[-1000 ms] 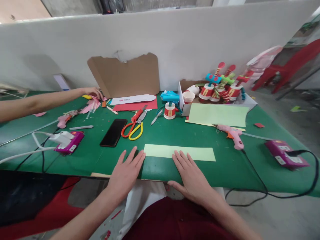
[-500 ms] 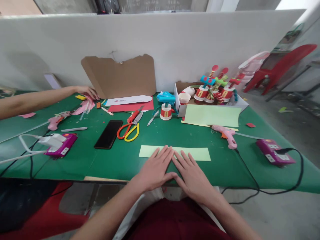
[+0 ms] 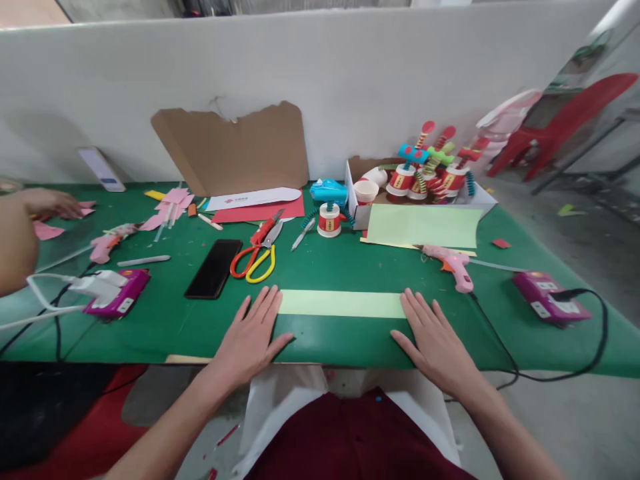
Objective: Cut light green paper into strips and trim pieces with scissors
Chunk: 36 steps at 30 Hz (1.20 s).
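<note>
A pale green paper strip lies flat on the green table near its front edge. My left hand rests flat at the strip's left end, fingers stretched out and fingertips at its edge. At the right end, my right hand lies flat in the same way, fingertips touching the paper. Neither hand grips anything. Beyond the strip are scissors with one red and one yellow handle, a black phone, a pen and a paper-cup figure with a blue top.
A box of paper-cup figures stands at the back right, a green paper sheet leaning on it. Pink glue guns lie right and left, near purple power strips. A co-worker's hand touches pink paper at far left.
My hands have slid apart from the strip's middle to its two ends. The co-worker's hand has moved left, from beside the cardboard to the pink paper pieces.
</note>
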Available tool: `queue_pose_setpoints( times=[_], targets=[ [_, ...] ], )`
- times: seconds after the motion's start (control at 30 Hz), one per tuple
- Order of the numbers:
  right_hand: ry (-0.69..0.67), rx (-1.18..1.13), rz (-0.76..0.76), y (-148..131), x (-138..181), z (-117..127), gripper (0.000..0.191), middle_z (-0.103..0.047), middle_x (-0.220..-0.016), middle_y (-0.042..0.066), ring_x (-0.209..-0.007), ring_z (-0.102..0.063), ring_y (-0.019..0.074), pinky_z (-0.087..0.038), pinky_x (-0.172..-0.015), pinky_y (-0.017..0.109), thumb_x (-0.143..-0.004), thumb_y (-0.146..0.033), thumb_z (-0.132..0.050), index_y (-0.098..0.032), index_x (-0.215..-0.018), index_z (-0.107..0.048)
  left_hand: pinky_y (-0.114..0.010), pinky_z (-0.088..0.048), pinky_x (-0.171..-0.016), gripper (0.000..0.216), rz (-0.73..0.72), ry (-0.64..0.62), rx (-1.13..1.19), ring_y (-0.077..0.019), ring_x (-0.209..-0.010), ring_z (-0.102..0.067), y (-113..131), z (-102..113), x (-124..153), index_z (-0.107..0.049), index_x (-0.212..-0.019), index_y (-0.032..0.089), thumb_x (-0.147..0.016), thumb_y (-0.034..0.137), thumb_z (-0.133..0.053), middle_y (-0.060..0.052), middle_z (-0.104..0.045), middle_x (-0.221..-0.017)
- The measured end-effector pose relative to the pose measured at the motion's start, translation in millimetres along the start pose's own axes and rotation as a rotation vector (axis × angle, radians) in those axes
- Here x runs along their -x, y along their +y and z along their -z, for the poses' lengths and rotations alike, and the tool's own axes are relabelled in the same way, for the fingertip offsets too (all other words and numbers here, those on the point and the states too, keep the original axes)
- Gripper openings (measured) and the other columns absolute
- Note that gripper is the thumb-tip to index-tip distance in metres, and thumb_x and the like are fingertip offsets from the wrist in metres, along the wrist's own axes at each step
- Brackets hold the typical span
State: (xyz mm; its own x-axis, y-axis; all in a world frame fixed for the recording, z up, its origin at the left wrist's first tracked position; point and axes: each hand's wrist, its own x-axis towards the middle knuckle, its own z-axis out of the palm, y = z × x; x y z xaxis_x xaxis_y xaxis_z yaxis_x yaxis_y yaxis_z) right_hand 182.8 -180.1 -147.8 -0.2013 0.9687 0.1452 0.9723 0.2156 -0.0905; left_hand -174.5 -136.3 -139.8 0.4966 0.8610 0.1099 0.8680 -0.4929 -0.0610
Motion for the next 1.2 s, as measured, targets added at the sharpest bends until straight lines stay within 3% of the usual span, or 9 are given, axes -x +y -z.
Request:
queue_pose_setpoints(
  times=[0.07,0.2,0.4,0.53,0.63,0.7,0.87,1.03,1.2],
  targets=[
    [0.029,0.003,-0.057,2,3,4,0.075,-0.036,-0.151,0.016,-0.142,-0.028,0.0313,-0.024,-0.115,0.055,-0.095,-0.059,-0.024,-0.011,-0.152,-0.018,-0.05,-0.021,-0.114,0.074,0.013,0.035,-0.012,-0.0285,-0.144,-0.023,3,4,7,-0.013,-0.153,0.016,-0.094,0.061,-0.022,-0.012,-0.031,-0.154],
    [0.088,-0.07,-0.057,-13,-5,20,0.072,-0.033,-0.152,0.017,-0.145,-0.021,0.0309,-0.022,-0.116,0.055,-0.096,-0.056,-0.026,-0.008,-0.151,-0.022,-0.045,-0.021,-0.115,0.07,-0.158,-0.03,0.039,-0.0253,-0.146,-0.017,27,12,3,-0.019,-0.152,0.021,-0.094,0.061,-0.025,-0.005,-0.026,-0.157],
    [-0.016,-0.324,0.189,-68,-63,27,0.062,-0.03,-0.154,0.013,-0.145,-0.021,0.0258,-0.023,-0.117,0.05,-0.098,-0.047,-0.027,-0.012,-0.149,-0.028,-0.05,-0.023,-0.115,0.074,-0.238,-0.135,0.21,-0.0277,-0.145,-0.02,69,14,-55,-0.028,-0.148,0.015,-0.093,0.063,-0.028,-0.011,-0.029,-0.155],
    [-0.096,-0.305,0.22,-80,-103,15,0.057,-0.034,-0.153,0.013,-0.144,-0.023,0.0281,-0.02,-0.117,0.053,-0.099,-0.042,-0.028,-0.011,-0.146,-0.035,-0.042,-0.03,-0.114,0.049,-0.374,-0.078,0.335,-0.0209,-0.141,-0.032,61,26,-88,-0.046,-0.138,0.023,-0.094,0.045,-0.042,-0.008,-0.044,-0.148],
    [-0.113,-0.212,0.25,-75,-112,4,0.057,-0.035,-0.152,0.012,-0.142,-0.026,0.0325,-0.021,-0.115,0.059,-0.098,-0.047,-0.032,-0.016,-0.145,-0.038,-0.038,-0.037,-0.109,0.033,-0.21,-0.028,0.308,-0.0201,-0.13,-0.047,21,36,-101,-0.064,-0.117,0.027,-0.094,0.034,-0.041,-0.003,-0.061,-0.131],
    [-0.1,-0.181,0.286,-71,-111,-2,0.059,-0.035,-0.152,0.011,-0.142,-0.027,0.0332,-0.022,-0.114,0.06,-0.096,-0.052,-0.036,-0.019,-0.145,-0.039,-0.029,-0.042,-0.102,0.033,0.103,-0.003,0.25,-0.0164,-0.117,-0.057,-15,40,-110,-0.067,-0.112,0.028,-0.093,0.03,-0.04,0.0,-0.067,-0.122],
    [-0.115,-0.214,0.358,-72,-106,-1,0.067,-0.035,-0.152,0.012,-0.142,-0.026,0.0324,-0.022,-0.115,0.058,-0.093,-0.06,-0.037,-0.018,-0.146,-0.037,-0.035,-0.049,-0.084,0.038,0.434,0.036,0.132,-0.0277,-0.1,-0.065,-86,43,-138,-0.067,-0.109,0.018,-0.09,0.023,-0.034,-0.012,-0.072,-0.107],
    [-0.054,-0.302,0.302,-71,-110,3,0.053,-0.043,-0.148,0.013,-0.141,-0.031,0.0283,-0.024,-0.116,0.053,-0.098,-0.043,-0.035,-0.013,-0.141,-0.044,-0.036,-0.049,-0.081,0.038,0.53,-0.005,0.097,-0.0328,-0.103,-0.063,-92,28,-171,-0.06,-0.117,0.014,-0.086,0.033,-0.048,-0.017,-0.071,-0.104],
    [0.045,-0.34,0.222,-62,-113,-5,0.04,-0.058,-0.134,0.015,-0.132,-0.046,0.0262,-0.033,-0.113,0.05,-0.096,-0.024,-0.037,-0.012,-0.128,-0.058,-0.037,-0.048,-0.083,0.044,0.569,-0.006,0.089,-0.0327,-0.106,-0.061,-83,25,-178,-0.054,-0.125,0.013,-0.082,0.023,-0.049,-0.02,-0.064,-0.114]
  ],
)
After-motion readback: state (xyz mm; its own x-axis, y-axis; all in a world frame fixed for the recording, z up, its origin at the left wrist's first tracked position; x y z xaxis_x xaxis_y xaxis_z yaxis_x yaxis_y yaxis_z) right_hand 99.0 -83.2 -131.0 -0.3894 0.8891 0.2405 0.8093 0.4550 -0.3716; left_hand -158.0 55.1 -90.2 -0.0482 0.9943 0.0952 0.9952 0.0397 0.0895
